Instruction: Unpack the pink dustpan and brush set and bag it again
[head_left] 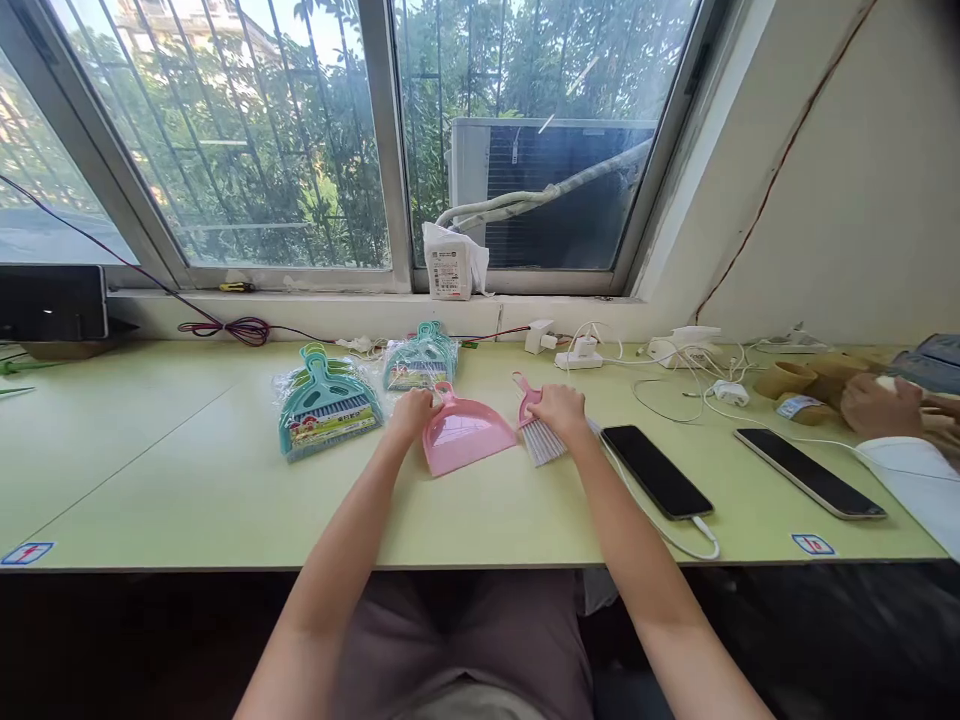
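Observation:
A small pink dustpan [469, 435] lies on the green table, its wide edge toward me. At its handle end, my left hand [412, 413] is closed on the left side of it. To the right is a small pink hand brush [541, 440] with pale bristles pointing toward me. My right hand [559, 408] is closed around the brush near where its handle meets the head; the fingers partly hide it. Dustpan and brush lie apart, with a narrow gap between them.
Left of the dustpan lie teal dustpan-and-brush sets [330, 405] in clear wrap, with another wrapped stack [421, 358] behind. A charging phone [656, 470] and a second phone [810, 472] lie right. White chargers and cables [581, 354] line the back. A co-worker's hand [881, 405] is far right.

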